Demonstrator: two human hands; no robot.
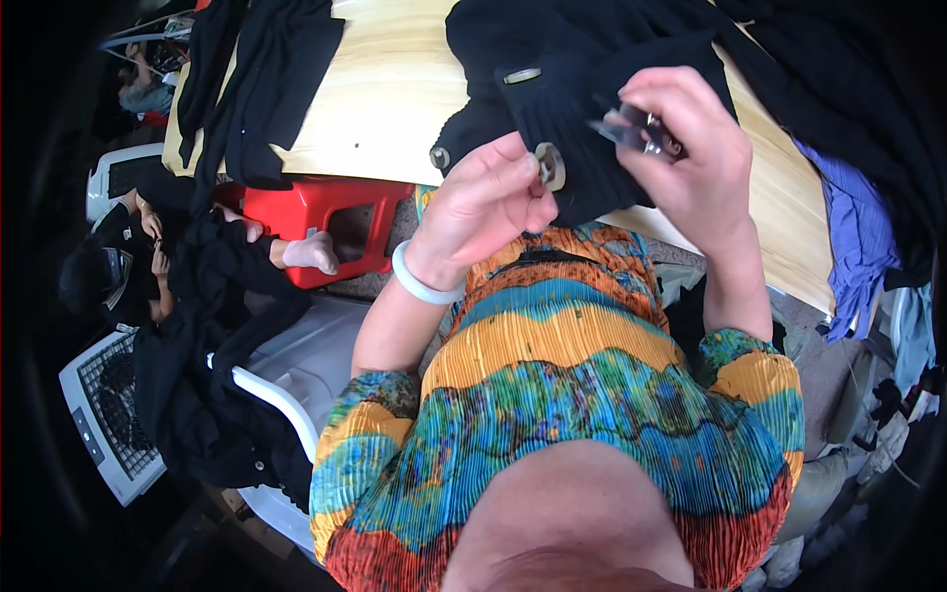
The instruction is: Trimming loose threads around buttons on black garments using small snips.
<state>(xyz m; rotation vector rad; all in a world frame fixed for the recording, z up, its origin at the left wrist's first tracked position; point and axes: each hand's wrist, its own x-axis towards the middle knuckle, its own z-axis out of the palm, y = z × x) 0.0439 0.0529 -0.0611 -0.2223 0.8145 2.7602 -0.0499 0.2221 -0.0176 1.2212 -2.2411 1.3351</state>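
My left hand (493,192), with a pale bangle at the wrist, pinches a round, pale-rimmed button (552,167) between thumb and fingers. Black knit fabric (592,128) lies right behind the button. To its right, my raised right hand (695,148) is closed around small, dark thread snips (641,136). Their pointed end faces left toward the button without touching it, and they are partly blurred. Two similar buttons show on the black garment: one flat button (523,75) farther back, and another button (440,156) at its left edge.
The garment lies on a wood-grain table (395,89), with more black clothing (286,89) at left. A blue-purple striped cloth (853,227) hangs off the right edge. Below stand a red stool (365,222) and a grey plastic chair (316,331). A person (128,247) sits at far left.
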